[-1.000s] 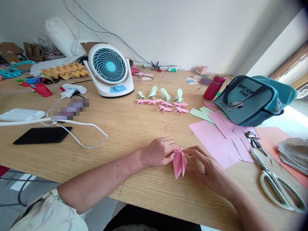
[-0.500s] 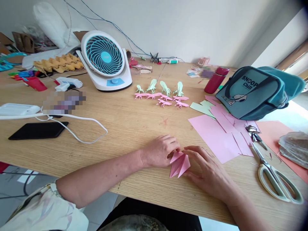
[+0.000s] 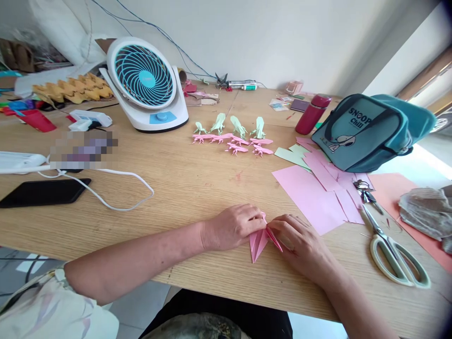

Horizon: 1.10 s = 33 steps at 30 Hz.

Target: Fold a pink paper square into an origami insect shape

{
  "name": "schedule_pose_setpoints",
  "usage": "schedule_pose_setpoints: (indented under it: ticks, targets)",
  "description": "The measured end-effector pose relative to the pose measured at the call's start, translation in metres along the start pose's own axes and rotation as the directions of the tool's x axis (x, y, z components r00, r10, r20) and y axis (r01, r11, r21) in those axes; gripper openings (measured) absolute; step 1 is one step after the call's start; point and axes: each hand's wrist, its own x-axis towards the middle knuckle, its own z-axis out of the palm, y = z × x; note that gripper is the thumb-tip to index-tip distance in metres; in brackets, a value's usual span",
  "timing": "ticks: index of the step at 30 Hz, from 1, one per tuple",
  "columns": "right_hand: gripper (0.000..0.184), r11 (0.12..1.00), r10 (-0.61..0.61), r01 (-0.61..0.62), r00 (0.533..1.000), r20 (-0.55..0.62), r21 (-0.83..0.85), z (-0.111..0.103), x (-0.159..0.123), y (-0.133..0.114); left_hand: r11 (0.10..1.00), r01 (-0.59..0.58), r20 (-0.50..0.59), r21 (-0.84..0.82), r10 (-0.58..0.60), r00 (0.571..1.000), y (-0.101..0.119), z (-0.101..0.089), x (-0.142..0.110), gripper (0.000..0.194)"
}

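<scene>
A folded piece of pink origami paper (image 3: 259,245) is pinched between my two hands just above the table's front edge. My left hand (image 3: 235,227) has its fingers closed on the paper's upper left part. From the other side my right hand (image 3: 300,242) grips a narrow folded flap with thumb and fingertips. The paper's pointed ends hang down toward me, and its top is partly hidden by my fingers. Farther back stand several green origami insects (image 3: 238,126), with several pink origami insects (image 3: 236,148) in front of them.
Pink paper sheets (image 3: 310,197) and green strips (image 3: 291,157) lie to the right, near scissors (image 3: 391,249) and keys (image 3: 363,186). Behind them are a teal bag (image 3: 370,134) and a red bottle (image 3: 312,114). A fan (image 3: 144,80), white cable (image 3: 141,176) and black phone (image 3: 44,192) occupy the left.
The pink paper's right flap has been drawn together into a narrow fold, and my hands have closed in on it. The whole view has shifted slightly.
</scene>
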Motion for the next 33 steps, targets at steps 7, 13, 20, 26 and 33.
schedule_pose_setpoints:
  ticks: [7, 13, 20, 26, 33]
  targets:
    - [0.019, 0.999, -0.006, 0.005, 1.000, 0.014, 0.041, -0.002, 0.001, -0.003, 0.992, -0.078, 0.090, 0.098, 0.069, 0.994, 0.012, -0.012, -0.016, 0.022]
    - [0.025, 0.985, 0.031, -0.035, 0.999, 0.028, 0.167, -0.003, 0.001, 0.001, 0.989, -0.065, 0.057, 0.133, 0.058, 0.997, 0.018, -0.013, -0.021, 0.019]
    - [0.023, 0.944, 0.179, -0.192, 0.981, 0.072, 0.267, -0.002, 0.003, 0.004, 0.992, -0.081, 0.058, 0.101, 0.076, 0.995, 0.015, -0.010, -0.020, 0.017]
    - [0.016, 0.910, 0.349, -0.344, 0.937, 0.022, 0.229, 0.001, 0.005, 0.003, 0.994, -0.072, 0.078, 0.077, 0.066, 0.995, 0.016, -0.013, -0.018, 0.017]
    - [0.018, 0.868, 0.452, -0.424, 0.890, -0.055, 0.260, 0.013, 0.004, 0.007, 0.995, -0.068, 0.127, 0.074, 0.058, 0.990, 0.015, -0.014, -0.017, 0.022]
